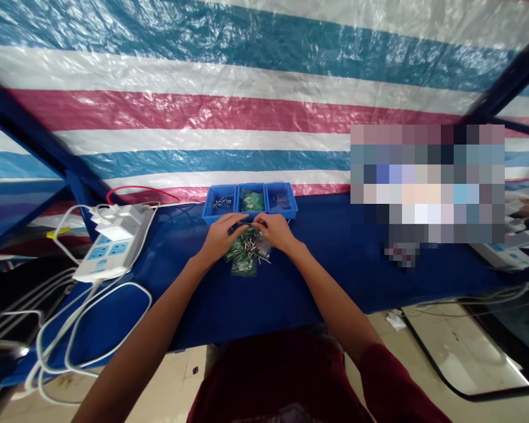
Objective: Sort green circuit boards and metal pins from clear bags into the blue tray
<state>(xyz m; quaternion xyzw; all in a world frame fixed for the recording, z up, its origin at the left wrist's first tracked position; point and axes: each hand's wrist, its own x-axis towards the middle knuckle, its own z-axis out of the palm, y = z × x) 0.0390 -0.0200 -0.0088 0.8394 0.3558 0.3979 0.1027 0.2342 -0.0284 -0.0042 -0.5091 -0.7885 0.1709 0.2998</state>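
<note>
My left hand (223,235) is just in front of the blue bins, thumb and fingers apart, beside a pile of small green plastic bags (244,267) and loose metal screw-like pieces (249,245). Opposite it, my right hand (275,231) has its fingers curled into a pinch above the pile's right side; whatever they hold is too small to make out. The left blue bin (206,210) contains slim metal pieces. Green bags lie in the middle blue bin (251,186). Small dark pieces, possibly in clear plastic, are in the right blue bin (295,205).
A white power strip (101,258) with plugged-in adapters and looped white cables (147,299) occupies the left of the blue table (264,305). A striped plastic sheet (247,111) hangs behind. At the right, a blurred-out patch covers part of the scene; another power strip (506,255) sits beyond.
</note>
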